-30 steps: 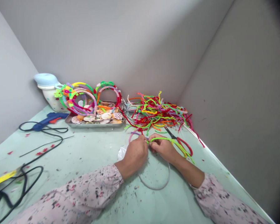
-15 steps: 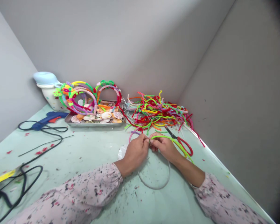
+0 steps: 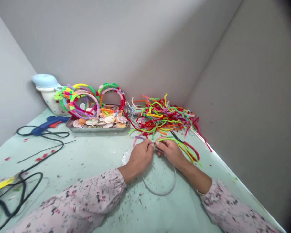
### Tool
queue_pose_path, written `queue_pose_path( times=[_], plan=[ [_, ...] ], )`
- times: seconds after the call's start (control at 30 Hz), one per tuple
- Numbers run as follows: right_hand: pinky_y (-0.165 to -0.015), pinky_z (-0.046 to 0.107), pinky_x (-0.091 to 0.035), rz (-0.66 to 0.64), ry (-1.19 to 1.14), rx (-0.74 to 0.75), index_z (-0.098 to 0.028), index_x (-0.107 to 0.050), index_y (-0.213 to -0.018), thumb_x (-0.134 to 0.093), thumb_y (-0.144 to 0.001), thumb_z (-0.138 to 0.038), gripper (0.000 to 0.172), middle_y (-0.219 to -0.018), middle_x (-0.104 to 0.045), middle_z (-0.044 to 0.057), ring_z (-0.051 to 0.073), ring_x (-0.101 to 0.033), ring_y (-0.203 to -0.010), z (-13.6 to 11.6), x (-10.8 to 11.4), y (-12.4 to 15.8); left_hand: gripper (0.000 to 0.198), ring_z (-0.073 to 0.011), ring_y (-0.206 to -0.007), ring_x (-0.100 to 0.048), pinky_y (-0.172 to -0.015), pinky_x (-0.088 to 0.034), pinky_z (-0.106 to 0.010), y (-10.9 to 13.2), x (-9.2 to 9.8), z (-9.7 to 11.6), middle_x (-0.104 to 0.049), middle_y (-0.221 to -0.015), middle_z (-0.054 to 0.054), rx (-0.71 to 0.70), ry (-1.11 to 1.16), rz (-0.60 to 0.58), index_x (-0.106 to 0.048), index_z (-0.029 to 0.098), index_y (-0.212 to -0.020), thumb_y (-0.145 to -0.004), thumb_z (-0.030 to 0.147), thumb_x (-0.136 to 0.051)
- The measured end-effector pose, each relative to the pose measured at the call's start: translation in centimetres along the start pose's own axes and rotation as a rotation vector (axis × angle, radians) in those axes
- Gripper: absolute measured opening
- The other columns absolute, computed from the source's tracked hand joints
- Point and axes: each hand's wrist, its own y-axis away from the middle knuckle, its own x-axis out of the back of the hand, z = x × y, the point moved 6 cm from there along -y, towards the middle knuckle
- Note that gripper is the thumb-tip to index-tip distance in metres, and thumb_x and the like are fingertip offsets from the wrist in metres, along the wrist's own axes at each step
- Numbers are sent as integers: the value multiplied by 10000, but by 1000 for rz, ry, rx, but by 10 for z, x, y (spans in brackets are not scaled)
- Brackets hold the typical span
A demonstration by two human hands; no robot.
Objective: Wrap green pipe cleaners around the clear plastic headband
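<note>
My left hand point(image 3: 140, 158) and my right hand point(image 3: 172, 152) meet at the top of a thin pale hairband point(image 3: 160, 191), whose loop hangs down onto the mint table top point(image 3: 145, 207). Pink and purple pipe cleaner point(image 3: 137, 139) covers the band's part beyond my left hand. My left fingers pinch the band. My right fingers pinch a lime-green pipe cleaner point(image 3: 165, 138) against it, and its loose length trails right. Just beyond my right hand lie red-handled scissors point(image 3: 189, 149), partly under yellow-green strands.
A heap of multicoloured pipe cleaners point(image 3: 165, 116) lies against the back wall. To its left stand decorated headbands point(image 3: 87, 101) and a metal tray of seashells point(image 3: 97, 125). A blue glue gun point(image 3: 48, 122) with a black cord point(image 3: 41, 134) lies at left, near a blue-lidded jar point(image 3: 46, 84).
The lime-green pipe cleaner has shifted from an arch over my right hand to lying lower around the band. My hands stay together at the band, and the view has drifted slightly.
</note>
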Motion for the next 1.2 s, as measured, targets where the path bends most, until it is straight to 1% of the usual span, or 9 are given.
queue_pose_path(
  times=[0.17, 0.37, 0.53, 0.73, 0.83, 0.9, 1.07, 1.2],
  plan=[
    [-507, 222, -407, 15, -28, 6, -159, -546, -758, -575, -819, -382, 233, -612, -487, -39, 88, -473, -510, 2, 0, 0, 242, -124, -557, -475, -534, -317, -231, -2, 0, 0, -531, -607, 12, 9, 26, -8, -486, 193, -720, -879, 334, -372],
    [-504, 220, -410, 33, -8, 10, -164, -546, -742, -565, -825, -371, 224, -594, -472, -47, 88, -469, -503, 1, 1, -1, 235, -123, -538, -477, -521, -312, -228, -2, -1, -1, -515, -566, 21, 27, 53, 2, -480, 196, -721, -875, 336, -372],
    [-508, 221, -408, 36, 6, 12, -162, -548, -742, -563, -824, -376, 230, -595, -478, -43, 89, -469, -507, 1, 2, 0, 238, -117, -506, -480, -505, -309, -227, -2, -3, -3, -506, -549, 29, 26, 66, -17, -473, 199, -736, -881, 348, -357],
    [-532, 231, -413, -12, 8, 19, -158, -560, -788, -566, -815, -372, 216, -652, -509, -29, 98, -499, -545, -4, -1, 2, 246, -102, -447, -467, -472, -317, -222, -2, -5, -8, -507, -549, 38, 52, 127, -40, -449, 199, -724, -882, 356, -345],
    [-543, 238, -408, -43, 45, 25, -159, -559, -857, -572, -802, -327, 177, -632, -530, -28, 112, -509, -560, -7, -2, 4, 256, -97, -415, -455, -451, -333, -219, -2, -5, -8, -474, -527, 49, 82, 186, -47, -445, 198, -716, -878, 369, -345],
    [-547, 240, -405, -65, 70, 34, -159, -555, -870, -575, -786, -291, 157, -618, -537, -29, 116, -509, -561, -9, -4, 4, 258, -94, -405, -448, -443, -342, -218, -2, -5, -7, -465, -526, 50, 95, 206, -44, -446, 195, -709, -872, 373, -356],
    [-529, 239, -398, -51, 87, 18, -165, -556, -824, -576, -749, -264, 126, -579, -524, -42, 110, -492, -523, -8, -4, 2, 251, -89, -419, -462, -451, -361, -217, -1, -4, -5, -481, -566, 43, 50, 242, -48, -454, 190, -711, -869, 365, -369],
    [-518, 240, -399, -36, 61, -10, -163, -561, -809, -582, -726, -269, 137, -560, -528, -44, 110, -491, -507, -6, -2, 1, 193, -87, -445, -487, -464, -380, -216, 0, -5, -7, -509, -627, 44, 21, 274, -73, -494, 193, -799, -862, 339, -386]
  ],
)
